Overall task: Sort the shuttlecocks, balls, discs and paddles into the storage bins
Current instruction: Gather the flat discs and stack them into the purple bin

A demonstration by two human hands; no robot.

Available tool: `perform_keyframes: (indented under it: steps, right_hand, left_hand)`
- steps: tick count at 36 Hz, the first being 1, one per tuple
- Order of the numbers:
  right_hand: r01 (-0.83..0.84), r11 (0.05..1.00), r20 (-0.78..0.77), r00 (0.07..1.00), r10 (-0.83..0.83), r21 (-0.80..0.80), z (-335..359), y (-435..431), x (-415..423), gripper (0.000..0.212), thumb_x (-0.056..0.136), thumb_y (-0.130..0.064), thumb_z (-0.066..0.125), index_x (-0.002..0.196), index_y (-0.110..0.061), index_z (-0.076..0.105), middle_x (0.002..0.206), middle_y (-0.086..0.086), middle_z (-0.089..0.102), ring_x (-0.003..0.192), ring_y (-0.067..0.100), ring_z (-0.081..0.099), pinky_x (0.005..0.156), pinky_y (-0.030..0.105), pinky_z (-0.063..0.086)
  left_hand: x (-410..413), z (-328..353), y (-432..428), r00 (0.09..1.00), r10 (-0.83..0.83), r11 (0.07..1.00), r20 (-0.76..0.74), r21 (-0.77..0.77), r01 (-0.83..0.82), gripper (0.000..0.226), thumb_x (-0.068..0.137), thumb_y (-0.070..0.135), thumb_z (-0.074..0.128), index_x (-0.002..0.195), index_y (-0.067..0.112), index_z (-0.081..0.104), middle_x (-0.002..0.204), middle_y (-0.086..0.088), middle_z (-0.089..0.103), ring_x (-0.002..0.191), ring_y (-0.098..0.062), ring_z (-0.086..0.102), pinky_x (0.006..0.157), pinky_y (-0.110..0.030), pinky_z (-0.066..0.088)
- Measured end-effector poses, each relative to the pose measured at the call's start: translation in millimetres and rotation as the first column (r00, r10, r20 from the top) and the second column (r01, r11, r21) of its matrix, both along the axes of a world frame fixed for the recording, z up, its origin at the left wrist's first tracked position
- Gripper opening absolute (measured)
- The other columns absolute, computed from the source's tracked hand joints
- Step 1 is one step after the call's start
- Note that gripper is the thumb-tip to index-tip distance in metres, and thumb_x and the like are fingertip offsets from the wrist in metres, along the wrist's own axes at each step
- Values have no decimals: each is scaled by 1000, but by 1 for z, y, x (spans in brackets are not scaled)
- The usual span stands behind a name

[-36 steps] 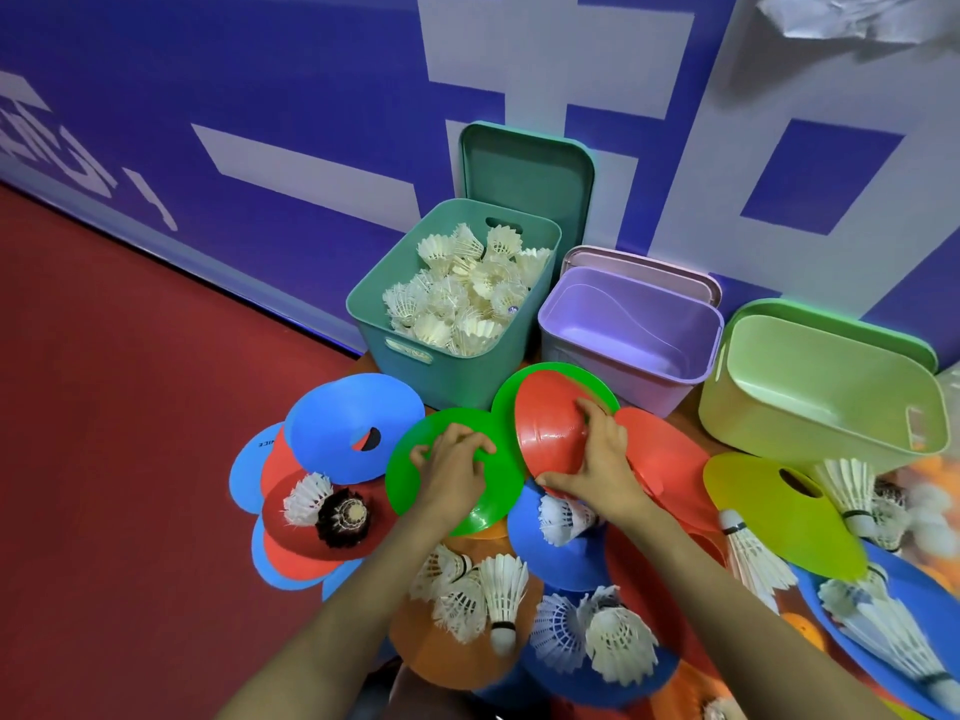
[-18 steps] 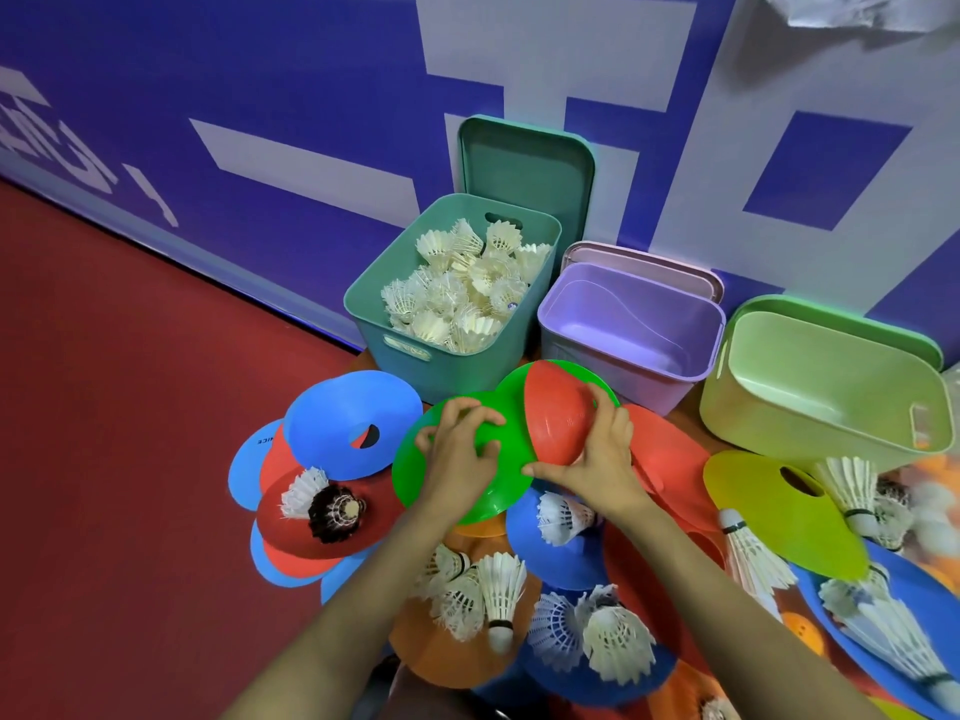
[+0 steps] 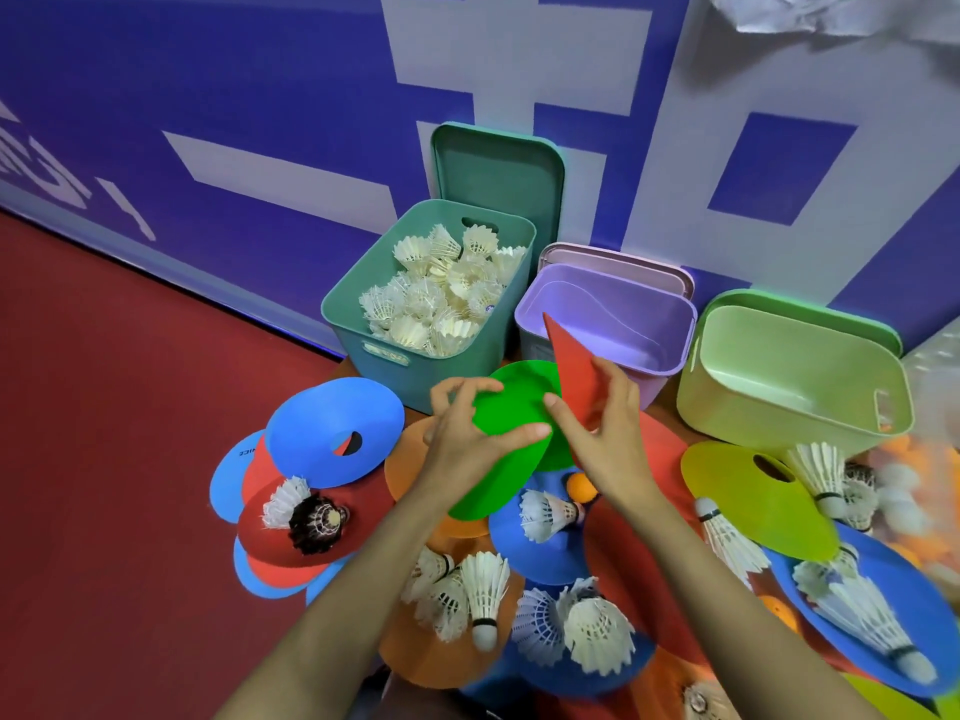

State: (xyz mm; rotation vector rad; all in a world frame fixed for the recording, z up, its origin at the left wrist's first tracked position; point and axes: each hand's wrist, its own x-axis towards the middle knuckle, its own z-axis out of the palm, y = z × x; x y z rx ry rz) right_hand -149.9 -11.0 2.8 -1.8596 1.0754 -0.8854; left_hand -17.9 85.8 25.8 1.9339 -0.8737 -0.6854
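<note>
Head view: red disc (image 3: 571, 363) stands edgewise above right grip (image 3: 605, 444).

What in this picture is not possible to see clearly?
Head view only:
- Balls at the right edge: blurred, uncountable.
- Teal bin depth: hidden by shuttlecocks.
- Red disc lower part: behind right hand.
- Orange disc: mostly under green disc and left hand.
</note>
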Motion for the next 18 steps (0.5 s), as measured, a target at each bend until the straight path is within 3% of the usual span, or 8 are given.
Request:
perform_keyframes:
  steps: [3, 6, 10, 12, 14, 16, 18]
  right_hand:
    - [34, 999, 32, 999, -33, -20, 11, -9, -7, 74, 78, -53, 65, 138, -21, 35, 125, 3, 40, 115, 14, 45, 100, 30, 39]
    - [51, 999, 43, 998, -50, -18, 21, -23, -16, 70, 82, -46, 67, 139, -18, 35, 128, 3, 39, 115, 7, 40, 100, 20, 32]
    - [113, 990, 44, 992, -117, 89, 25, -55, -20, 77, 73, -63, 59, 134, -20, 40, 127, 6, 45, 117, 15, 45, 104, 32, 36]
    - [127, 964, 84, 985, -150, 233, 28, -77, -20, 75, 68, -73, 58, 126, -27, 45, 122, 5, 52, 112, 18, 51, 101, 38, 41]
    - [108, 908, 177, 965, -194, 406, 32, -100, -19, 62, 73, -71, 58, 112, -23, 49, 98, 3, 59, 84, 15, 60, 78, 34, 52]
    - [94, 854, 227, 944, -239, 511, 39, -121, -17, 43, 89, -57, 50, 93, -15, 50, 61, 0, 54, 47, 6, 49, 45, 19, 42]
    - [79, 787, 241, 929, -281, 612, 44, -136, -16, 46, 93, -56, 42, 74, -15, 50, 46, -1, 49, 32, 6, 41, 37, 14, 36]
  left_hand:
    - [-12, 7, -12, 995, -92, 995, 31, 30, 91, 87, 31, 71, 76, 108, 51, 42, 128, 14, 17, 124, -21, 38, 102, -30, 36]
    - [-22, 14, -24, 964, -208, 976, 163, 97, 195, 101, 41, 57, 87, 125, 47, 32, 132, 13, 7, 125, -28, 34, 101, -30, 27]
    - [-35, 22, -41, 913, -255, 967, 319, 110, 232, 95, 45, 45, 68, 132, 39, 30, 134, 7, 6, 131, -24, 25, 102, -33, 18]
    - [-39, 26, -50, 900, -275, 961, 338, 114, 251, 91, 45, 43, 63, 131, 37, 34, 133, 5, 9, 132, -21, 21, 101, -32, 17]
    - [-39, 30, -58, 895, -277, 961, 350, 107, 256, 87, 46, 43, 61, 129, 35, 38, 133, 3, 13, 131, -21, 23, 103, -32, 17]
    - [-38, 31, -64, 887, -276, 961, 371, 87, 263, 84, 47, 41, 60, 129, 33, 41, 135, 2, 15, 132, -22, 23, 107, -33, 16]
    - [-38, 31, -70, 860, -298, 952, 413, 67, 298, 83, 49, 38, 59, 130, 31, 41, 136, 1, 13, 132, -22, 21, 110, -33, 15]
